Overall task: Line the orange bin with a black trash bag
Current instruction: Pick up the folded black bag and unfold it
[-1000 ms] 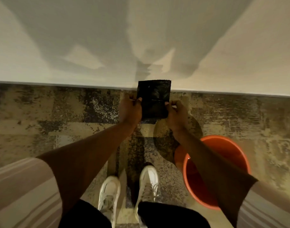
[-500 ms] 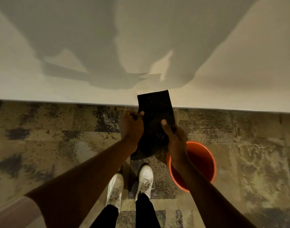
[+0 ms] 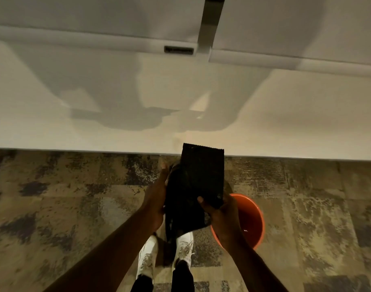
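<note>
A black trash bag (image 3: 198, 182), partly unfolded, hangs in front of me with its flat folded top upright and loose plastic drooping toward my shoes. My right hand (image 3: 220, 216) pinches its lower right corner, thumb on top. My left hand (image 3: 157, 194) rests flat against the bag's left side, fingers extended; its grip is hard to see. The orange bin (image 3: 253, 222) stands on the floor just right of my feet, partly hidden behind my right hand, with its inside bare.
A white wall (image 3: 180, 102) rises straight ahead, with a white rail and a small dark label (image 3: 179, 49) higher up. Mottled brown and grey carpet (image 3: 75, 207) covers the floor. My white shoes (image 3: 165, 253) stand left of the bin.
The bag has unfolded further, with more plastic hanging down. My right hand slid lower on the bag and my left hand opened flat against its side. The view tilted up, showing more wall.
</note>
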Tool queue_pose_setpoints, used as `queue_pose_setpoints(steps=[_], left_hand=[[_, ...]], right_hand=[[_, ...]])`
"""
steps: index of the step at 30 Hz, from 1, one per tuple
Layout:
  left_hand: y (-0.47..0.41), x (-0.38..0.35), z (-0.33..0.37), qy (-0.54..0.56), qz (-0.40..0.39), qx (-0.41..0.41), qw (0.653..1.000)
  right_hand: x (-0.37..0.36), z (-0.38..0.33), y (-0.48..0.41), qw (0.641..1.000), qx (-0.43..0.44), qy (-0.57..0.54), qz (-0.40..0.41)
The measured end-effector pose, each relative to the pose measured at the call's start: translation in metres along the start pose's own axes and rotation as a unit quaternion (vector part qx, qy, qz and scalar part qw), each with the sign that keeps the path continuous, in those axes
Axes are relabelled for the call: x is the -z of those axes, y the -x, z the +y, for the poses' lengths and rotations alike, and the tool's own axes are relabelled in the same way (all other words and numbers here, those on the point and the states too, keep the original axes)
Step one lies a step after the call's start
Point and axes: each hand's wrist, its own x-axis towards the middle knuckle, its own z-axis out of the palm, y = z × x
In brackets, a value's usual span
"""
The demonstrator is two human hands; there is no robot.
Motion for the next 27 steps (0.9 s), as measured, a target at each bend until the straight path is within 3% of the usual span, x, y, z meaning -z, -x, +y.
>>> queue_pose_setpoints(steps=[3,6,10,13,15,18,22,24,27], left_hand=[[0.035,0.003,0.004,0.071,-0.114,0.061,0.989],[0.056,0.005,0.003,0.109,-0.184,0.035,0.976],[0.083,0.007,0.011,0.091,-0.155,0.01,0.984],[0.097,0.009,0.02,0.077,-0.119,-0.017,0.99],[0.11,0.01,0.029,0.081,-0.117,-0.046,0.989],[0.13,0.008,0.041,0.1,-0.124,-0.091,0.983],[0.156,0.002,0.047,0.1,-0.155,-0.154,0.971],[0.168,-0.002,0.047,0.077,-0.16,-0.194,0.965],[0.183,-0.006,0.044,0.023,-0.144,-0.265,0.953]], right_hand=[[0.008,-0.022,0.025,0.999,-0.004,-0.008,-0.034],[0.015,-0.035,0.047,0.998,-0.009,-0.021,-0.061],[0.025,-0.041,0.082,0.996,-0.05,-0.033,-0.07],[0.034,-0.041,0.098,0.998,-0.05,-0.035,-0.003],[0.04,-0.045,0.106,0.992,-0.07,-0.056,0.091],[0.051,-0.036,0.112,0.96,-0.165,-0.083,0.209],[0.058,-0.033,0.122,0.943,-0.236,-0.069,0.225],[0.051,-0.047,0.132,0.951,-0.217,-0.009,0.221],[0.04,-0.081,0.142,0.956,-0.111,0.096,0.255]])
